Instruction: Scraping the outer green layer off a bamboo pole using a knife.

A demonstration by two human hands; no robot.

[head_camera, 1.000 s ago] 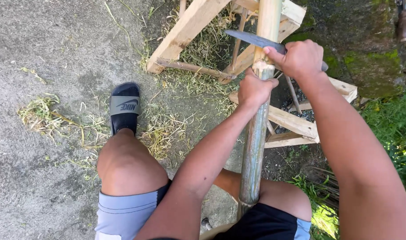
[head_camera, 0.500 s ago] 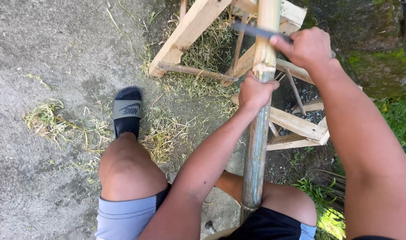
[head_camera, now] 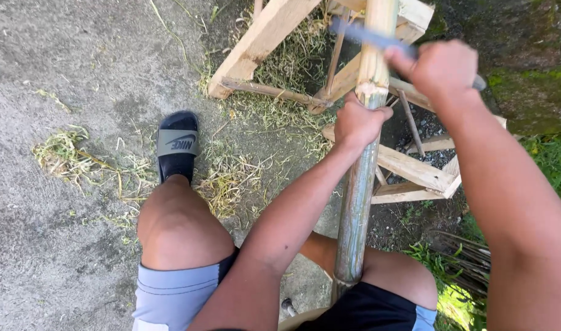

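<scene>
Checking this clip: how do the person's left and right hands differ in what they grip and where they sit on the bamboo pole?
The left hand wraps around the bamboo pole itself; the right hand holds a knife, its blade laid across the pole. The left hand sits lower, just under the pale scraped section; the right hand is higher and off to the side. Both are closed fists working on the same pole.

A long bamboo pole (head_camera: pixel 358 202) is running steeply between the knees, green below the left hand (head_camera: pixel 358 122), pale and stripped above it. A blurred dark blade (head_camera: pixel 367 35), probably a knife, is lying across the pole just beyond the right hand (head_camera: pixel 441 68).
</scene>
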